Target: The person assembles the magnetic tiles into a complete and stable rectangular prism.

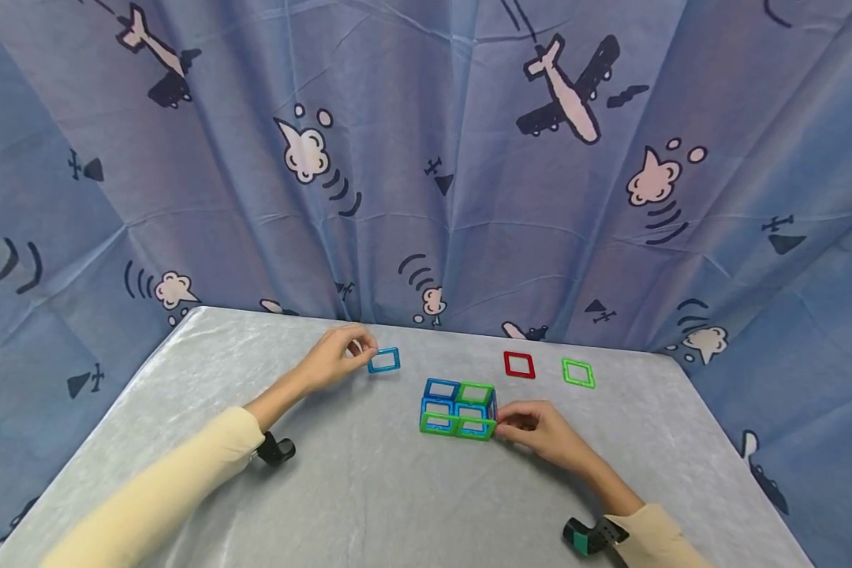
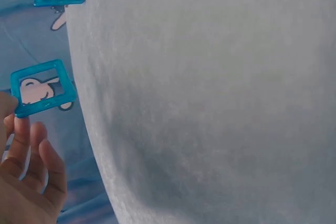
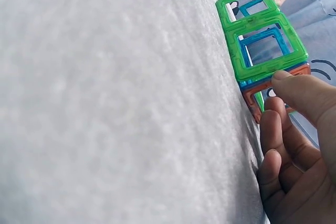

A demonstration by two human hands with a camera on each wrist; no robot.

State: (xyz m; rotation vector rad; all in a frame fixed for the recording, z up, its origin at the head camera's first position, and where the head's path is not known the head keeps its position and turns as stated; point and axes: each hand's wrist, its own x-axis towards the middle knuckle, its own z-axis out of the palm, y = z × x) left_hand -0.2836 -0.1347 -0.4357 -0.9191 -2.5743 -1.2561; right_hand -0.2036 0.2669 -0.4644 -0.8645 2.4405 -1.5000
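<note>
My left hand pinches a blue square magnetic tile by its edge, between thumb and finger, at the back left of the table. Right of it stands a box-like block of joined magnetic tiles, with green, blue and dark blue frames showing. My right hand is at the block's right end. In the right wrist view, its thumb and index finger grip a red-orange tile there, beside the green tiles. The other fingers are loosely curled, and the block's far side is partly hidden.
A red square tile and a green square tile lie flat behind the block, toward the right. A pale cloth covers the table. Behind its back edge hangs a blue curtain printed with planes.
</note>
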